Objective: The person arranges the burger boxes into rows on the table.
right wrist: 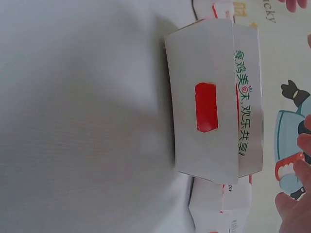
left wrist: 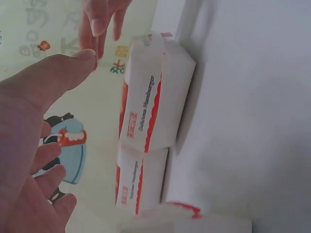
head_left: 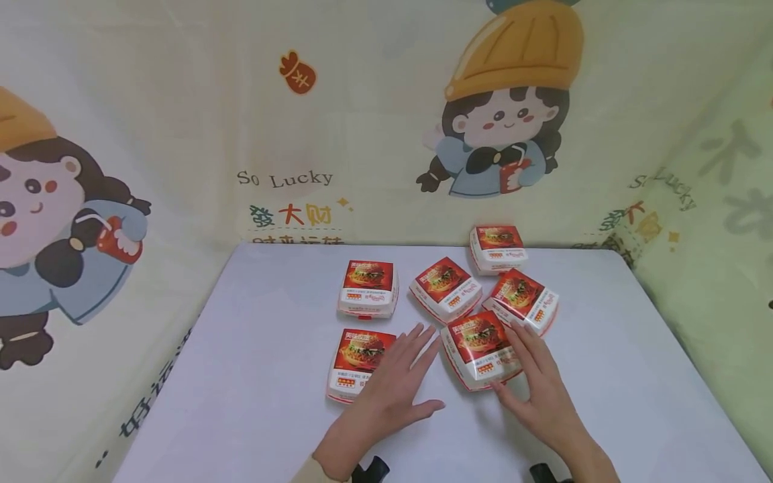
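Observation:
Several red-and-white burger boxes sit on a white table. Between my two hands is the nearest burger box (head_left: 480, 349), turned at an angle; its front shows a red tab (right wrist: 206, 107) in the right wrist view. My right hand (head_left: 540, 396) has its fingers spread at that box's right edge; whether they touch it is unclear. Spread out too, my left hand (head_left: 392, 389) covers the right part of the front-left burger box (head_left: 356, 362). In the left wrist view its thumb (left wrist: 63, 75) points out and nothing is gripped.
Behind the front boxes stand a back-left burger box (head_left: 367, 288), a tilted middle one (head_left: 445, 288), one to the right (head_left: 524, 298) and a rear one (head_left: 498, 248) by the table's back edge. A printed cloth (head_left: 374, 134) hangs behind the white table (head_left: 241, 376).

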